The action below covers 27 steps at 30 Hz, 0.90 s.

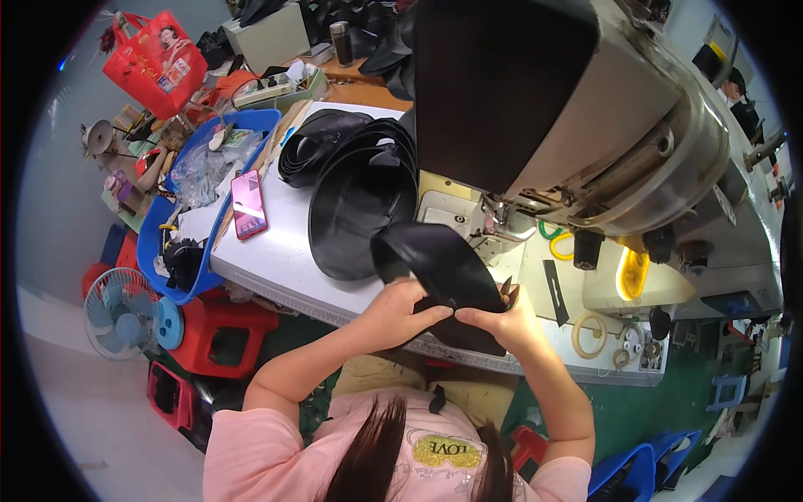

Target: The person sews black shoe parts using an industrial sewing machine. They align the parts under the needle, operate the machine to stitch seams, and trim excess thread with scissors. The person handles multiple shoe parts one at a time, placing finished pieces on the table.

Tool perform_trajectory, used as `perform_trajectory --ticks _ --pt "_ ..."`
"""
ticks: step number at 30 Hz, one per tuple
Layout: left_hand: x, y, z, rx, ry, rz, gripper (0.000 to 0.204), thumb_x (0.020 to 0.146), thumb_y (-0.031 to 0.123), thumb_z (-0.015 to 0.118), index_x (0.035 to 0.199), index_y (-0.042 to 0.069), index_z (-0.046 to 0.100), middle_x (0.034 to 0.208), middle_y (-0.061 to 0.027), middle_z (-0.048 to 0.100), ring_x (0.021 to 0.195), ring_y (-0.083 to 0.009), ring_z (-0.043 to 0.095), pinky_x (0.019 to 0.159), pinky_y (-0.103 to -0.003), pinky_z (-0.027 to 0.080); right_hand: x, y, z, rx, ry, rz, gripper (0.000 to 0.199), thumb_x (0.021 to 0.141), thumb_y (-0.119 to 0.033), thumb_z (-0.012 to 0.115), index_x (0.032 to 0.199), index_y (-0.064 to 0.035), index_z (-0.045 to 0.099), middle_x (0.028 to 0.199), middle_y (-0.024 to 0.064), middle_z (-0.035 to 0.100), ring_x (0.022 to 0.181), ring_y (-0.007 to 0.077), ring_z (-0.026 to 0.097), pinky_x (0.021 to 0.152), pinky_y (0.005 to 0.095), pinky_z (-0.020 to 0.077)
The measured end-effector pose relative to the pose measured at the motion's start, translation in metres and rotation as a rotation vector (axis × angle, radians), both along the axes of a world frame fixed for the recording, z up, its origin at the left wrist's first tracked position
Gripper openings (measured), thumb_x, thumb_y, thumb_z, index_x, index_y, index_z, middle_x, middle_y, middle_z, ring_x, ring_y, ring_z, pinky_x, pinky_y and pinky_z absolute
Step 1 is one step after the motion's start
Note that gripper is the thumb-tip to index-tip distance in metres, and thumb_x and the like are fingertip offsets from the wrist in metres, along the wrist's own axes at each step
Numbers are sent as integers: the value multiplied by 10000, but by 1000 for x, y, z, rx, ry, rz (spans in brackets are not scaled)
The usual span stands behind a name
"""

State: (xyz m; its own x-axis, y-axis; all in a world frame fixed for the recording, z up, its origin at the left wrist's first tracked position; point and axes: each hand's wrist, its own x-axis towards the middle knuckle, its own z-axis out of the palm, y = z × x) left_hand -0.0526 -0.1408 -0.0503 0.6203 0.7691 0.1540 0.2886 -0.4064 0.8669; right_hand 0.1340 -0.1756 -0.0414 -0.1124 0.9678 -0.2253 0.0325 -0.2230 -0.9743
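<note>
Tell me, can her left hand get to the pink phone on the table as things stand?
Probably yes, once it lets go. The left hand is gripping the black leather piece together with the right hand. The pink phone lies uncovered on the white table to its left, with nothing between them.

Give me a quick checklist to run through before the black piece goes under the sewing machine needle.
1. Both hands hold the black piece: ok; left hand and right hand pinch its near edge.
2. Small tool in the right hand's grip, kept away from the fabric: cannot tell.
3. Piece in front of the sewing machine: ok.
4. Needle area unobstructed: cannot tell, the machine head hides it.
5. Stacked black pieces kept apart from the work: not ok, they touch the held piece.
6. Phone away from the hands: ok.
</note>
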Motion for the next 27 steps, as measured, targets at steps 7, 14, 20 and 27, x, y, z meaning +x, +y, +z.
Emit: perform_trajectory --ticks 7,14,20,27 --pt "-2 4 6 -173 -207 76 196 730 118 612 865 -22 594 738 -55 605 683 -79 527 625 -240 423 -5 8 12 -71 41 -28 370 615 -92 733 924 26 568 856 85 608 742 125 564 693 257 466" --pt "16 44 19 -302 -120 66 161 712 103 632 796 -32 607 675 -26 586 634 -64 509 574 -219 421 7 29 -7 -18 28 -274 538 587 -152 754 1032 30 513 952 118 575 819 166 558 726 282 467" --pt "35 71 34 -525 -119 -19 216 681 111 668 819 -47 613 713 -39 603 658 -71 520 609 -211 422 28 16 -7 31 211 -327 512 703 -147 672 1132 3 436 1028 97 534 908 172 519 790 278 431" --pt "58 115 48 -627 -63 -200 410 645 36 681 1031 -7 547 940 -85 584 874 -163 535 798 -249 414 19 17 -23 62 492 -522 531 728 -124 658 1167 -5 383 1080 112 491 961 191 500 842 306 418"
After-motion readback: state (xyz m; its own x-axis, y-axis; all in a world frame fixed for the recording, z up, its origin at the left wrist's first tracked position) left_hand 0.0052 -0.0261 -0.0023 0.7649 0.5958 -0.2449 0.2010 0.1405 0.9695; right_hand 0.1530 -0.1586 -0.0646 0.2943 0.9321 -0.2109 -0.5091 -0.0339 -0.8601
